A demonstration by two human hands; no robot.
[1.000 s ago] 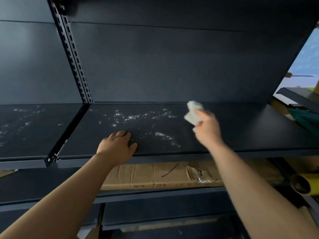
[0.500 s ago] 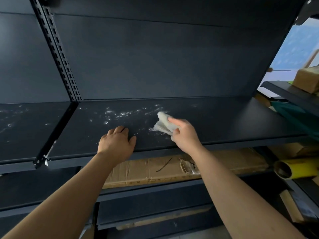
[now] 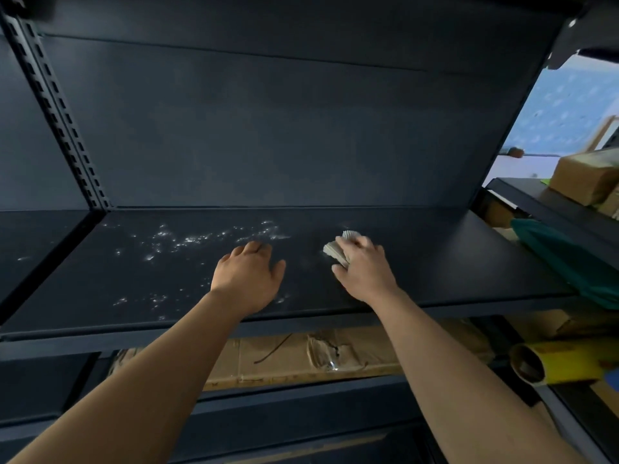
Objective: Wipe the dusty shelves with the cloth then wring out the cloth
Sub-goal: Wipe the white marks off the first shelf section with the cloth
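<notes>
Right hand clenched on cloth, pressing it down onto shelf approx mid-width, toward the back; only a bunched pale-grey bit of cloth showing past the fingers, w/ ribbed edge sticking out at top. Left hand released, flat, palm down on same shelf, fingers spread, just left of right hand, not touching cloth. White dust scattered across left half of shelf, a band near back wall plus smaller specks nearer front edge; shelf surface right of cloth looks dark and clean. Slotted upright at left, separating this bay from next one; a few dust specks on that neighbouring shelf too. Below: flattened cardboard w/ crumpled tape on lower shelf, yellow tube at right w/ open end facing camera. Far right: teal item partly overhanging shelf end, brown boxes on adjoining rack; details there blurred.
</notes>
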